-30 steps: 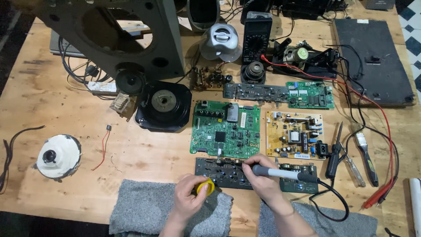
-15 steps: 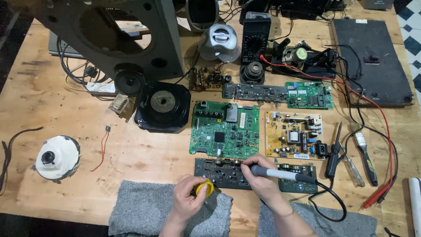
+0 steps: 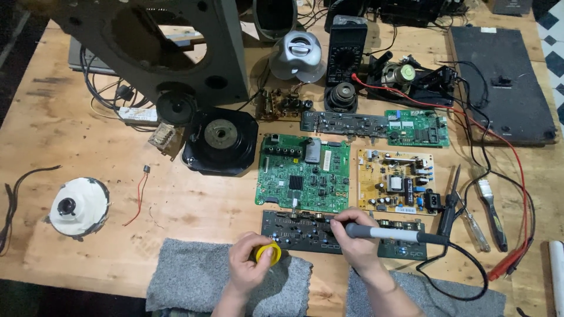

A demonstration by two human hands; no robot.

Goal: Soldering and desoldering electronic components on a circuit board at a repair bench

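My right hand [image 3: 354, 240] grips a grey-handled soldering iron [image 3: 390, 234], its tip resting on a long dark circuit board [image 3: 299, 232] near the table's front edge. My left hand [image 3: 249, 264] holds a small yellow spool [image 3: 268, 253] beside the board's left end, over a grey towel [image 3: 194, 282]. The iron's black cord [image 3: 458, 282] loops off to the right.
A green board [image 3: 302, 173] and a yellow board [image 3: 395, 181] lie just behind. Further back sit a black speaker driver [image 3: 220, 140], a speaker cabinet [image 3: 170, 50], a multimeter [image 3: 346, 53] with red leads, and a white round part [image 3: 77, 206] at left. A brush and screwdriver [image 3: 490, 211] lie right.
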